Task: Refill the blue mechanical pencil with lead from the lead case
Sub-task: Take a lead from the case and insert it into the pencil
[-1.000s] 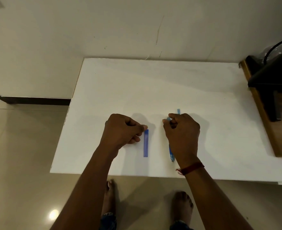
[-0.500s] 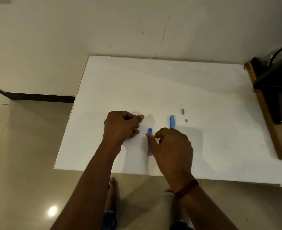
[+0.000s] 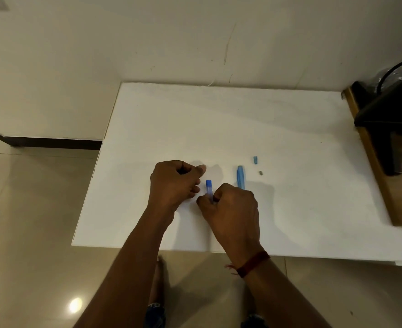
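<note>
The lead case (image 3: 209, 188) is pinched at its near end by the right hand (image 3: 233, 210), near the white table (image 3: 290, 129)'s front edge. The left hand (image 3: 174, 183) is curled closed beside it, seemingly empty. The blue mechanical pencil (image 3: 240, 177) lies just right, with bare tabletop left beyond.

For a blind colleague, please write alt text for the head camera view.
The right hand pinches a slim blue plastic lead case on a white table, beside the curled left hand. The blue mechanical pencil lies just right, its small blue cap and tiny grey eraser lying apart.
</note>
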